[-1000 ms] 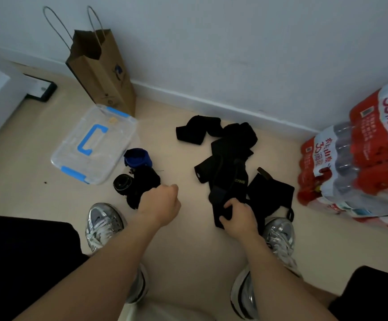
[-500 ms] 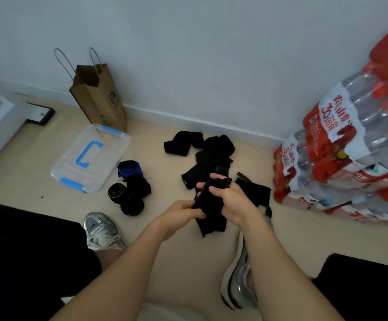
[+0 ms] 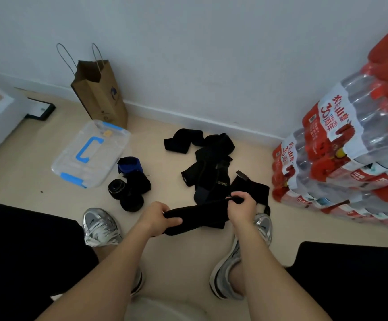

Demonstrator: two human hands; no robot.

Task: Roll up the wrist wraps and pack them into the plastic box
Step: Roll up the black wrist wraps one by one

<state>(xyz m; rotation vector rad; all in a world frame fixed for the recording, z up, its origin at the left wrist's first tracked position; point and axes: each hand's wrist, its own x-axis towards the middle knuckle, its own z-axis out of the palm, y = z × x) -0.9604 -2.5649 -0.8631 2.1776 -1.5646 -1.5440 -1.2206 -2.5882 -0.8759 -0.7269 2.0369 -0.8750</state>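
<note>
Both hands, left hand (image 3: 159, 217) and right hand (image 3: 242, 206), grip one black wrap (image 3: 200, 215) stretched between them

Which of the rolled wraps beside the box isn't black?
The blue roll, closest to the plastic box; the other rolls beside it are black.

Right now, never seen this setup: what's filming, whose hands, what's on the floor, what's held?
No machine: a person works bare-handed, filmed by one camera on their head looking down. The left hand and right hand each grip an end of a black wrist wrap held between them. On the floor: a clear plastic box with its lid on, rolled wraps beside it, a loose pile of black wraps, a paper bag by the wall, and packs of bottled water at the right.
</note>
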